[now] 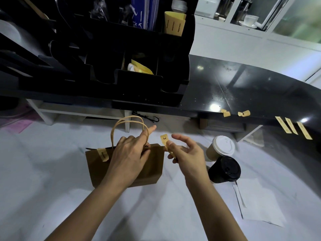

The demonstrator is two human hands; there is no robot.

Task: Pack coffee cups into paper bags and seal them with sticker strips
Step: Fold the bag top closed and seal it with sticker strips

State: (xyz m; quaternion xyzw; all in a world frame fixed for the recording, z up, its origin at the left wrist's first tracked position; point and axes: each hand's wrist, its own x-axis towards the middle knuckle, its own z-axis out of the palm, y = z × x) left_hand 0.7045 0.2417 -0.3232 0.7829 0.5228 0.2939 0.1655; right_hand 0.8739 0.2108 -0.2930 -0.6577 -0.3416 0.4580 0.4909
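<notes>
Second sticker coming in over the bag mouth, and we could easily fumble it.

Our left hand (129,153) clamps the top edge of the paper bag (125,166) on the white counter (52,180); our right hand (184,152) pinches a sticker strip (165,140) between thumb and finger, just beside the bag's right corner. The strip could curl and stick to our fingers, or land crooked if the mouth springs apart. We can't see inside the bag; two lidded cups (223,159) wait nearby.

Only legible mark: smiley face printed on sticker strip (164,137). Print on yellow sheets (174,25) in black organizer (173,66) too blurred.
</notes>
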